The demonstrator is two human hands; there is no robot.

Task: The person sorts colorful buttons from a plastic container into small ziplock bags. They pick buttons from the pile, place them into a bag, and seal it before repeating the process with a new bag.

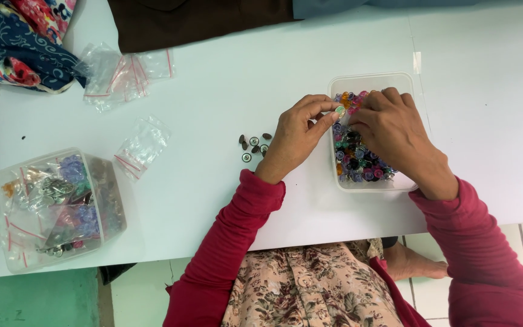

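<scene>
- A small pale green button (339, 110) is pinched between thumb and forefinger of the left hand (296, 138), just at the left rim of the clear tub (370, 80); the grip is closed on it.
- The right hand (394, 130) is laid over the mixed coloured buttons (358, 163) in the tub, fingers curled down among them; whether anything is held in that grip cannot be told.
- A little cluster of dark and ringed buttons (253, 145) is seen on the white bench (225, 91), just left of the left hand.
- Empty clear bags (125, 75) are scattered further left.
- A second clear box (55, 206) filled with bagged pieces is set near the bench's left edge.
</scene>
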